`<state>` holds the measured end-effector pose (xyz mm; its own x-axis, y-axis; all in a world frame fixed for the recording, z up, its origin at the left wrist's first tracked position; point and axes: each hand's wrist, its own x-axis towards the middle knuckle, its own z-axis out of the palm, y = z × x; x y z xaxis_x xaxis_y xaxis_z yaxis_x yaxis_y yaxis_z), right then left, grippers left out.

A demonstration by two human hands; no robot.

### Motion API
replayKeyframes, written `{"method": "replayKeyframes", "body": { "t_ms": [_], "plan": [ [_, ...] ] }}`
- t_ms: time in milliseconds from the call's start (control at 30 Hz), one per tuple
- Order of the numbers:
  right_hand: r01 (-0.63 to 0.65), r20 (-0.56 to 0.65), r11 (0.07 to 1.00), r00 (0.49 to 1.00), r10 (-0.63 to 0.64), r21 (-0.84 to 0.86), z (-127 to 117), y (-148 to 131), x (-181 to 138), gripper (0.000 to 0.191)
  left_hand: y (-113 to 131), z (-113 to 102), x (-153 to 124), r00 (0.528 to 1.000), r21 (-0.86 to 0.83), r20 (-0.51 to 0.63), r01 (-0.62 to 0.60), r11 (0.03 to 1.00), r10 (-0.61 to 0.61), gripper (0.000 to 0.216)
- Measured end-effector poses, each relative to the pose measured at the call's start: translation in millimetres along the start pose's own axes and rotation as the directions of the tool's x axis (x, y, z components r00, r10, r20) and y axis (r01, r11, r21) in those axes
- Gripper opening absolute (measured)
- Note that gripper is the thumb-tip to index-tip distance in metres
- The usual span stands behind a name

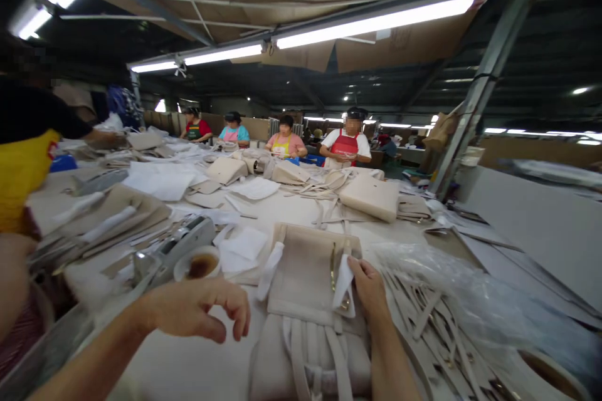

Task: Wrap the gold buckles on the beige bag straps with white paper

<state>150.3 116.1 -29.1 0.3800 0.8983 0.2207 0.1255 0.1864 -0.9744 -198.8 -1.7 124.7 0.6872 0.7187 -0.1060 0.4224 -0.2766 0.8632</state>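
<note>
A beige handbag (301, 276) lies on the table in front of me, its flap side towards the far end and several straps (310, 351) running down its near part. My right hand (369, 288) pinches a piece of white wrapping paper (343, 281) at the bag's right edge, beside a gold chain (333, 266). Another roll of white paper (270, 270) wraps a part at the bag's left edge. Left of the bag, my left hand (202, 310) hovers above the table with loosely bent fingers and nothing in them.
A bowl of brown liquid (200, 263) and a grey tape-dispenser-like machine (176, 244) stand at left. Loose straps (437, 319) and clear plastic (451, 269) lie at right. Beige bags (369, 194) and white paper cover the far table. Co-workers (345, 144) are across it; another person (28, 163) is at left.
</note>
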Motion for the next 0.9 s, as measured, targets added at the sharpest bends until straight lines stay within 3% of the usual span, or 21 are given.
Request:
{"method": "replayKeyframes", "body": {
  "t_ms": [100, 167, 200, 300, 367, 500, 567, 667, 900],
  "plan": [
    [0.007, 0.000, 1.000, 1.000, -0.007, 0.019, -0.3, 0.1, 0.5, 0.043, -25.4, -0.6, -38.1, 0.943, 0.002, -0.200, 0.273, 0.962, -0.267, 0.044],
    [0.011, 0.004, 1.000, 1.000, -0.011, 0.027, 0.2, -2.0, -0.3, 0.043, -37.7, 6.8, -38.7, 0.908, -0.067, -0.288, 0.296, 0.953, -0.303, 0.045],
    [0.013, 0.005, 1.000, 1.000, -0.013, 0.028, 0.6, -3.7, -1.0, 0.044, -41.2, 12.4, -30.5, 0.915, -0.131, -0.287, 0.255, 0.958, -0.283, 0.043],
    [0.023, 0.001, 1.000, 1.000, -0.023, 0.016, 1.4, -10.3, -3.6, 0.044, -41.1, 34.5, 23.9, 0.958, -0.394, -0.237, 0.057, 0.917, -0.162, 0.042],
    [0.029, 0.003, 1.000, 1.000, -0.029, 0.002, 1.4, -15.0, -4.9, 0.044, -36.0, 50.6, 76.6, 0.947, -0.501, -0.296, -0.041, 0.865, -0.126, 0.041],
    [0.050, 0.002, 0.999, 0.999, -0.050, -0.017, 0.9, -22.7, -5.8, 0.044, -26.0, 76.7, 181.0, 0.907, -0.623, -0.355, -0.047, 0.781, -0.228, 0.027],
    [0.062, -0.004, 0.998, 0.998, -0.062, -0.020, 1.4, -25.0, -5.3, 0.044, -23.3, 85.5, 216.1, 0.917, -0.639, -0.320, -0.024, 0.769, -0.237, 0.025],
    [0.068, -0.002, 0.997, 0.998, -0.069, -0.021, 3.2, -26.0, -3.9, 0.044, -25.6, 93.8, 241.2, 0.935, -0.656, -0.285, -0.031, 0.754, -0.209, 0.024],
    [0.048, 0.022, 0.998, 0.999, -0.047, -0.042, 6.3, -22.9, -2.7, 0.046, -53.5, 108.5, 255.6, 0.927, -0.706, -0.331, -0.121, 0.698, -0.174, 0.035]
  ]
}}
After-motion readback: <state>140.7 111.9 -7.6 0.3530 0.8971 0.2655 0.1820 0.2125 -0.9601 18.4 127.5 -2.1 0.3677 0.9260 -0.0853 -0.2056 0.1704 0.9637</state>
